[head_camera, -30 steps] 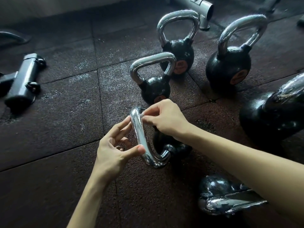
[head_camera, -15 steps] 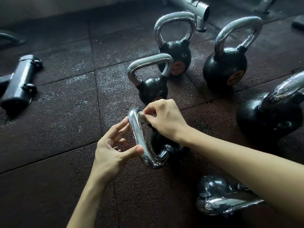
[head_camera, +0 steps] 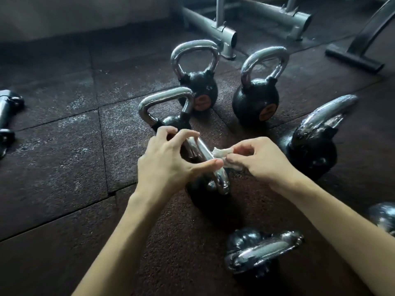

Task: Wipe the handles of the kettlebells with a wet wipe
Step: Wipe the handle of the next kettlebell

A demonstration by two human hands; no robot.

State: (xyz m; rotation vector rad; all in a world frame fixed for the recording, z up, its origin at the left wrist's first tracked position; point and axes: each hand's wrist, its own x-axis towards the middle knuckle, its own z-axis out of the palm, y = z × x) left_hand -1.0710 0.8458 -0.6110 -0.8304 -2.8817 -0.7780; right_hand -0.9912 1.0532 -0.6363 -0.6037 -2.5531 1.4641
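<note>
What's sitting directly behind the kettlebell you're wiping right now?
A smaller upright kettlebell with a chrome handle stands behind the wiped kettlebell. The left hand covers most of its black body, so whether the two touch cannot be seen.

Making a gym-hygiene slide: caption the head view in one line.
Right hand pinches a wet wipe against a chrome kettlebell handle, left hand gripping it.

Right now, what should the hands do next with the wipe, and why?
Probably slide the wipe down the shiny handle toward its lower bend. The right hand pinches the wipe against the handle's middle, and the left hand grips the handle to steady it, so the lower part looks like the next stretch to rub.
</note>
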